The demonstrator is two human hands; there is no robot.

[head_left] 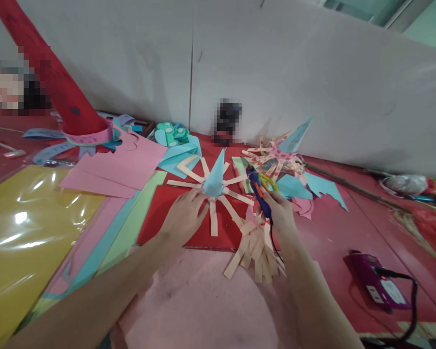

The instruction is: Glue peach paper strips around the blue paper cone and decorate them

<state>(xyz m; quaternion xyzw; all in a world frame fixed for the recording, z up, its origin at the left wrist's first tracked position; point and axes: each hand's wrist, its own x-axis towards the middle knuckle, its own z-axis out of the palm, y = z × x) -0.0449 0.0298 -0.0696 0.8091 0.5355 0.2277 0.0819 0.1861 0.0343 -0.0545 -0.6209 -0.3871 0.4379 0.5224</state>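
My left hand (184, 213) rests on the base of a light blue paper cone (214, 177), fingers pressing the cream paper strips (212, 218) that fan out around it. The cone stands on a red sheet (167, 213). My right hand (281, 213) is closed round a blue glue gun (257, 189) with an orange trigger, its nozzle pointing away toward the strips at the cone's right. The gun's black cord runs down past my wrist. A loose bunch of cream strips (256, 252) lies just below the gun hand.
A second cone with patterned strips (279, 152) lies behind. Pink paper sheets (119, 167), a yellow glossy sheet (25, 232), a big red cone (58, 92) and blue paper scraps (176, 140) sit left. A purple power strip (380, 283) is right. A white wall is behind.
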